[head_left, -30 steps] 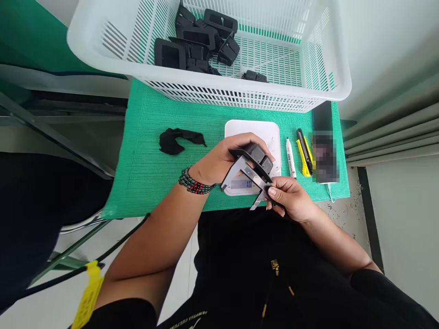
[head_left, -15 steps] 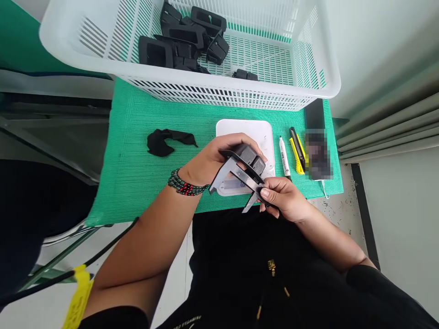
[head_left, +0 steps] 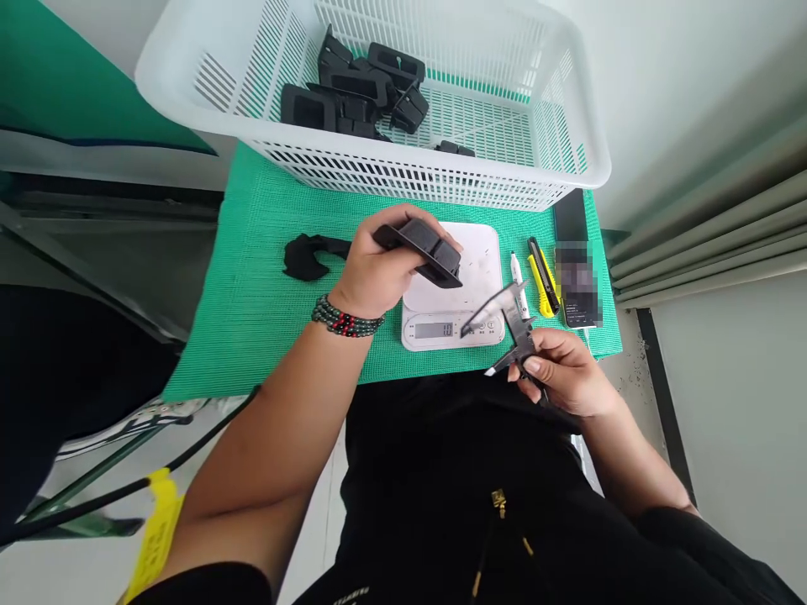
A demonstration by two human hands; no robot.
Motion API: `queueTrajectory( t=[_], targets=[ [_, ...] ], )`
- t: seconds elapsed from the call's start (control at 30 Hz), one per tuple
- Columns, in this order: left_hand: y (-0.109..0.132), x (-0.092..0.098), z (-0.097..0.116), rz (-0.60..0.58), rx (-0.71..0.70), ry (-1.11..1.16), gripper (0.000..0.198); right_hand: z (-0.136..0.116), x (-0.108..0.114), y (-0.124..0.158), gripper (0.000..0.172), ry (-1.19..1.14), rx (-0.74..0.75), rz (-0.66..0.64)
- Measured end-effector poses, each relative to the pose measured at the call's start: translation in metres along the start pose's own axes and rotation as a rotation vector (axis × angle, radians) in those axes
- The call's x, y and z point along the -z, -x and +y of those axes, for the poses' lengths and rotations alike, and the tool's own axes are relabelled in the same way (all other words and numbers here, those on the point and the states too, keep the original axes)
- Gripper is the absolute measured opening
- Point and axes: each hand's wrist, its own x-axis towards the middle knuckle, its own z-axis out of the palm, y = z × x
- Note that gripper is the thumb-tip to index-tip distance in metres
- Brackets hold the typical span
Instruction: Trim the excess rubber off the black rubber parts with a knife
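Note:
A black moulded plastic part (head_left: 421, 249) with a flat flange is gripped in my left hand (head_left: 378, 256), tilted above the left side of a white digital scale (head_left: 476, 260). My right hand (head_left: 564, 370) is closed around a caliper (head_left: 518, 332), its jaws spread apart and pointing left over the scale's front right corner. The part and the caliper are apart from each other. The scale's display shows digits too small to read surely. A crumpled black cloth (head_left: 308, 256) lies left of my left hand, partly hidden behind it.
At the back stands a white slotted basket (head_left: 416, 164) with several similar black parts (head_left: 308, 107). Right of the scale lie a white marker (head_left: 515, 269), a yellow utility knife (head_left: 542, 277) and a phone (head_left: 580, 311), partly blurred. Green mesh (head_left: 252, 319) covers the table; a curtain (head_left: 706, 223) hangs at right.
The caliper has come away from the black part, moving right with my right hand. My left hand has moved the part up and left, uncovering the scale's display.

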Motion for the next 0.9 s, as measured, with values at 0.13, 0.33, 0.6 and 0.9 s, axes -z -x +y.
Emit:
queueTrajectory(
  t=[0.13,0.33,0.6,0.9],
  targets=[
    [-0.001,0.003,0.000,-0.002,0.039,-0.036,0.012,-0.006,0.017,0.017,0.025,0.122,-0.013,0.049],
    [-0.001,0.002,-0.004,-0.020,0.048,-0.075,0.011,-0.028,0.046,0.040,0.025,0.288,0.067,0.393],
    [0.001,-0.002,-0.009,-0.071,0.020,-0.131,0.011,-0.048,0.091,0.056,0.023,0.622,0.143,0.950],
    [0.006,-0.002,0.003,0.054,-0.036,-0.066,0.040,-0.055,0.098,0.051,0.045,0.905,-0.041,0.614]
  ],
)
